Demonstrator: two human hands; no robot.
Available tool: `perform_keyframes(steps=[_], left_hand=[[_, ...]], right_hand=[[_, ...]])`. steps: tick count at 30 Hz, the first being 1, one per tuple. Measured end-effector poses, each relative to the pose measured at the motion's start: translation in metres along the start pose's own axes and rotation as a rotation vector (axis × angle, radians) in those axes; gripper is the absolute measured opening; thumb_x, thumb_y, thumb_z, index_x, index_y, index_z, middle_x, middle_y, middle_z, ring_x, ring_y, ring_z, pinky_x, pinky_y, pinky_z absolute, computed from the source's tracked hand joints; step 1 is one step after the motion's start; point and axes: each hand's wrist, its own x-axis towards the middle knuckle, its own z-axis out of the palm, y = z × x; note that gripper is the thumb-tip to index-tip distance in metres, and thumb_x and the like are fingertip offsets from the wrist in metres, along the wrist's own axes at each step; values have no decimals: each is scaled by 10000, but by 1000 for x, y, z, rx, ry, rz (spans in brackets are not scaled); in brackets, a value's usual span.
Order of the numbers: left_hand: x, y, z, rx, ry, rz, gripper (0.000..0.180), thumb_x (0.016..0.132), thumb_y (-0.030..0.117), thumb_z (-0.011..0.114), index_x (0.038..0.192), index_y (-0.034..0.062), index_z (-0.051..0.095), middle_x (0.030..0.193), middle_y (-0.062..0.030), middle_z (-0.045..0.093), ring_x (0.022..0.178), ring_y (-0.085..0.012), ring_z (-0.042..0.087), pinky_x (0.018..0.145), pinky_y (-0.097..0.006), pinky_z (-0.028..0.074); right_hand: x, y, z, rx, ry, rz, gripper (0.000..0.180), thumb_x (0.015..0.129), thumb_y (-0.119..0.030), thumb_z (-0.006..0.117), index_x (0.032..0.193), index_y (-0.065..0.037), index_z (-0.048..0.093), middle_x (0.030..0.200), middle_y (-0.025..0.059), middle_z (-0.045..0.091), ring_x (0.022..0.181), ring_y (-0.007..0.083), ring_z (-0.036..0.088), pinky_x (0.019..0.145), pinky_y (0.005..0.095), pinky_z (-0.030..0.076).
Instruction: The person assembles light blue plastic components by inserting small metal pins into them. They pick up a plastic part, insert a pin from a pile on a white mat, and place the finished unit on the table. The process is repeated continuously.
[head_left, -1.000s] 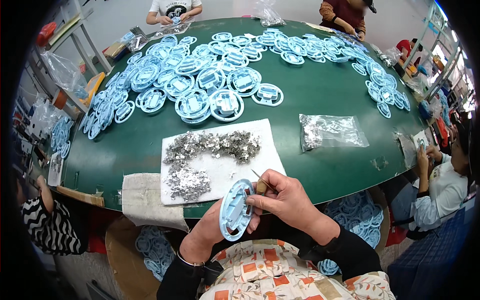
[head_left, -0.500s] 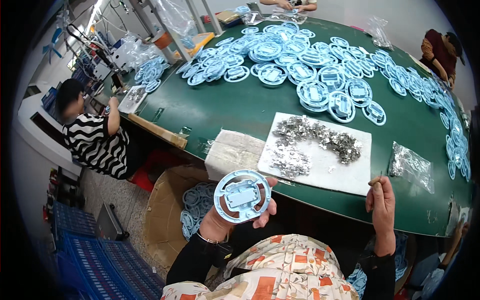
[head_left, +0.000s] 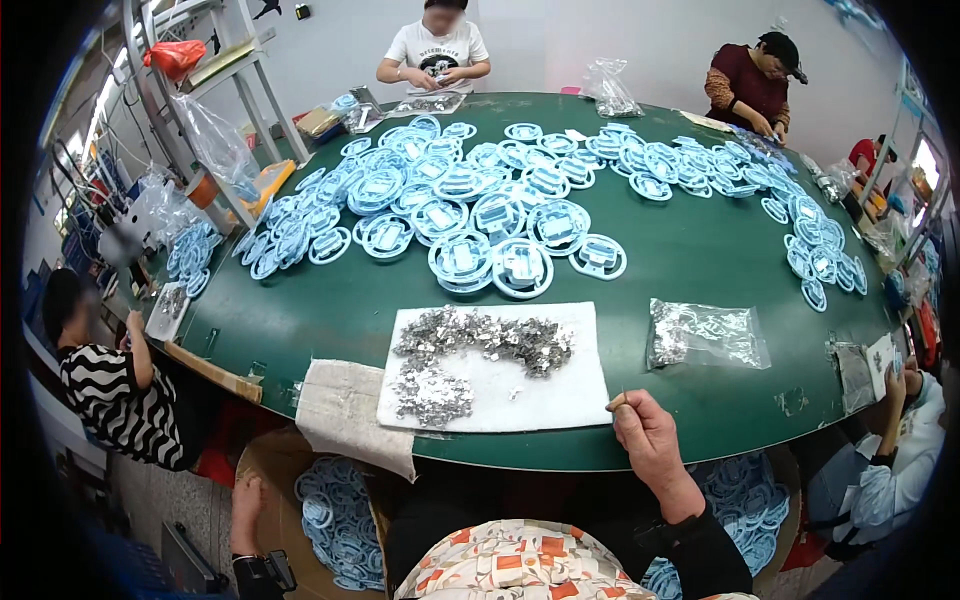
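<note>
My right hand (head_left: pixel 645 435) is closed in a pinch at the front right corner of the white pad (head_left: pixel 500 405). From its fingertips sticks a thin, pointed tool, too small to make out further. On the pad lies a curved heap of small silver metal clips (head_left: pixel 540 345), with a flatter patch (head_left: pixel 432 393) at its left. Down at the left, my left hand (head_left: pixel 248 508) is by the rim of a cardboard box (head_left: pixel 262 460); its fingers look loosely apart and no part shows in it. Light-blue plastic rings (head_left: pixel 340 520) fill the box.
Many blue rings (head_left: pixel 460 260) are heaped across the green table (head_left: pixel 300 330). A clear bag of metal pieces (head_left: pixel 705 335) lies right of the pad, a folded cloth (head_left: pixel 340 400) left. Another box of rings (head_left: pixel 740 510) stands below right. Several people work around the table.
My left hand has gone down and left to the box, and the blue ring it held is out of it. My right hand keeps its pinch near the pad's corner. The view has swung.
</note>
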Motion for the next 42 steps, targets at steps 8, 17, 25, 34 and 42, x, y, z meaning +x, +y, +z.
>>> perform_keyframes(steps=[8, 17, 25, 34, 42], left_hand=[[-97, 366, 203, 183, -115, 1042, 183, 909, 43, 626, 1060, -31, 697, 958, -175, 707, 847, -262, 699, 749, -348, 548], [-43, 484, 395, 727, -368, 1337, 819, 769, 379, 806, 1421, 0, 486, 1353, -221, 592, 1255, -378, 563, 1057, -456, 453], [-28, 497, 408, 800, -487, 1288, 718, 745, 235, 781, 1408, 91, 544, 1170, -200, 688, 1110, -366, 649, 961, -438, 515], [-150, 490, 345, 366, -566, 1633, 777, 708, 113, 819, 1421, 51, 515, 1098, -153, 674, 1095, -321, 618, 970, -413, 482], [-224, 366, 309, 142, -754, 1584, 841, 703, 217, 883, 1445, 84, 512, 1160, -102, 637, 1146, -287, 581, 1029, -430, 448]], right_hand=[[-6, -1, -1, -205, 18, -57, 161, 1024, -144, 603, 998, 1, 670, 673, -9, 552, 608, 60, 486, 568, 242, 417], [-6, -6, -1, -215, 6, -28, 150, 1017, -131, 605, 1002, -4, 685, 725, 41, 613, 644, 81, 549, 608, 250, 461], [-7, -3, -1, -148, -7, -8, 149, 1015, -129, 615, 1014, 3, 685, 724, 21, 610, 653, 58, 537, 601, 236, 448], [-7, -6, -15, 368, 111, 101, 280, 1004, -182, 660, 1203, 11, 620, 843, -23, 626, 634, 20, 466, 561, 181, 381], [-41, -33, 0, 403, -65, 376, 350, 1001, -224, 666, 1253, 10, 599, 911, -4, 660, 706, 23, 566, 559, 166, 432]])
